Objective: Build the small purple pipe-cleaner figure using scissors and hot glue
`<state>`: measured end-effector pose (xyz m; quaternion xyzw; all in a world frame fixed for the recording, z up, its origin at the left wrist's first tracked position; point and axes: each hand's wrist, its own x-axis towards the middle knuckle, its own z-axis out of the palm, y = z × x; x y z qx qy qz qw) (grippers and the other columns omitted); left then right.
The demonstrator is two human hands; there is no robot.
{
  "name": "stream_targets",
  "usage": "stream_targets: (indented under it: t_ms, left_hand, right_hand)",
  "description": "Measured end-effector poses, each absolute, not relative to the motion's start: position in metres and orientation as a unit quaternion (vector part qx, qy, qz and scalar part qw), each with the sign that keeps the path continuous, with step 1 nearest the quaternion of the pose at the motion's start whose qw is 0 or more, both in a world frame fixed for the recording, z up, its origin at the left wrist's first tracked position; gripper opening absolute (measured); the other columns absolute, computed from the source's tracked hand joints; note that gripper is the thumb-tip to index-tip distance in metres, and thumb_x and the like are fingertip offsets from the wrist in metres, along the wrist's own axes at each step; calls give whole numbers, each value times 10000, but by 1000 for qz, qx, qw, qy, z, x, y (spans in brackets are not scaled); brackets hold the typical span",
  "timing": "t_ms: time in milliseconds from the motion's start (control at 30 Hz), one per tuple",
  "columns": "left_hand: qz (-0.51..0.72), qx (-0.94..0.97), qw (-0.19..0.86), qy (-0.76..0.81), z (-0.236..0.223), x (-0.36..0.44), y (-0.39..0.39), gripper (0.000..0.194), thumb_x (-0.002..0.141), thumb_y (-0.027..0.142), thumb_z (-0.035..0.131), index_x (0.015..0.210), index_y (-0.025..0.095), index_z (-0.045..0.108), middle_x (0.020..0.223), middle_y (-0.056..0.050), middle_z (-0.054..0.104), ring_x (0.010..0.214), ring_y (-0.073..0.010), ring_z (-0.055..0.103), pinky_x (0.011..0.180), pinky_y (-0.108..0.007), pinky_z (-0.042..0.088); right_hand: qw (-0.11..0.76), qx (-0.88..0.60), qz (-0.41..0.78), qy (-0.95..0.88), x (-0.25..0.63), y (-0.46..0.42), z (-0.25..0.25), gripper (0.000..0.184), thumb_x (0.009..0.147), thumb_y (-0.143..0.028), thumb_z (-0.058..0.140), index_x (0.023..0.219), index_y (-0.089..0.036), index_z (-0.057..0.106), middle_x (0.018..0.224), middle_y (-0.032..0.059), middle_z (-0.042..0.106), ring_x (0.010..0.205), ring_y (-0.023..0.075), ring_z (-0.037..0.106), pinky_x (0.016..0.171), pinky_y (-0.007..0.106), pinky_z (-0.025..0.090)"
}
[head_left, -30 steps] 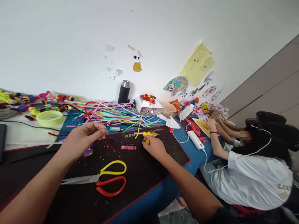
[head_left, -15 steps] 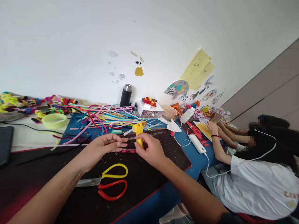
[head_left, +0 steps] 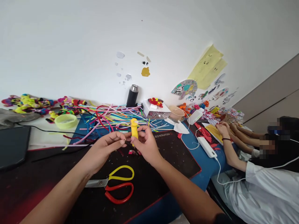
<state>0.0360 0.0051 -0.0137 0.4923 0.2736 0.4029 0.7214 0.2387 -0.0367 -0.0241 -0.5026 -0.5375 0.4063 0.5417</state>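
Note:
My right hand (head_left: 148, 144) is wrapped round the handle of a yellow hot glue gun (head_left: 134, 132), which stands roughly upright above the dark mat. Close beside it, my left hand (head_left: 106, 147) has thumb and fingers pinched together; a thin dark bit shows at the fingertips, too small to name. Its fingertips almost meet the glue gun, and whether they touch is hidden. Below both hands lie scissors (head_left: 120, 183) with one yellow and one red handle loop, blades toward the left under my left forearm.
Pipe cleaners (head_left: 112, 116) lie heaped behind my hands, with a black flask (head_left: 132, 96) and a white box (head_left: 156, 110) at the wall. A yellow-green ring roll (head_left: 66, 121) sits left. At right are a white power strip (head_left: 206, 147) and a co-worker's arm (head_left: 230, 152).
The glue gun has turned, so its end now faces more toward me, and my hands have come closer together. The whole view has shifted so the scene sits farther right.

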Motion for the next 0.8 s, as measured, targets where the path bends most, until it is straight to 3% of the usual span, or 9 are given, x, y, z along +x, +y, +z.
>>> stream_targets:
  t_ms: [233, 367, 500, 600, 800]
  left_hand:
    - [408, 533, 685, 283, -9, 33, 5, 371, 828, 581, 970, 855, 255, 796, 1013, -77, 851, 1018, -267, 757, 1025, -381, 576]
    - [396, 575, 658, 283, -6, 33, 2, 328, 896, 549, 925, 879, 250, 792, 1110, -99, 861, 1053, -281, 770, 1005, -383, 580]
    - [358, 590, 669, 275, -9, 30, 2, 309, 932, 529, 892, 910, 235, 798, 1003, -97, 845, 947, -280, 777, 902, -376, 599]
    - [376, 574, 667, 290, -13, 17, 10, 228, 946, 439, 898, 962, 228, 814, 1007, -100, 839, 947, -254, 762, 867, -328, 590]
    - [525, 427, 647, 350, -1, 3, 27, 442, 648, 537, 1091, 809, 227, 821, 961, -75, 853, 725, -170, 685, 650, -241, 563]
  right_hand:
    - [544, -465, 551, -429, 236, -30, -22, 596, 835, -521, 939, 1234, -269, 574, 865, -27, 780, 565, 141, 630, 452, 232, 470]
    - [542, -437, 600, -393, 235, -26, -32, 487, 867, -489, 882, 1209, -237, 645, 799, -21, 770, 536, 143, 635, 413, 220, 442]
    - [523, -438, 632, -368, 229, -20, -42, 328, 817, -386, 845, 1050, -222, 682, 709, -33, 725, 486, 142, 620, 384, 218, 413]
    - [531, -420, 644, -358, 225, -12, -41, 308, 792, -426, 822, 966, -214, 681, 688, -18, 714, 484, 150, 622, 378, 221, 392]
    - [563, -347, 662, -353, 233, 14, -24, 407, 846, -555, 837, 888, -231, 594, 642, -40, 656, 471, 128, 558, 427, 233, 394]
